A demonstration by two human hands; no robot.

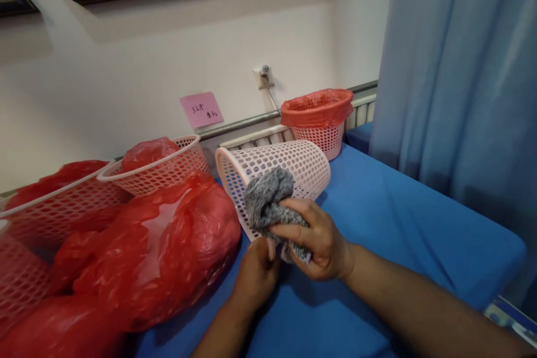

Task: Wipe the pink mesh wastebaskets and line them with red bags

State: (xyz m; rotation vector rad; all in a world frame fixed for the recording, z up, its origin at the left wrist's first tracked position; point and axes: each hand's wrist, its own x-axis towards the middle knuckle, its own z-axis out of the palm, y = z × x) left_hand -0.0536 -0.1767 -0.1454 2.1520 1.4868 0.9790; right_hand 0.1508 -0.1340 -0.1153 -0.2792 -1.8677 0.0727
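Apparently clinic or ward room: blue-covered bed [403, 218], long blue curtain [444, 78], handwritten note [201, 110] on wall [310, 28].

I work in dim, soft indoor light; the cream wall [146, 61] looks palest around its middle and greyer at far left. White glare streaks the red plastic bag [180, 235]. Below my right hand [316, 240] a soft shadow darkens the blue mattress [411, 218]. Wide-angle stretch and blur smear the lower-left pink basket [20, 274].
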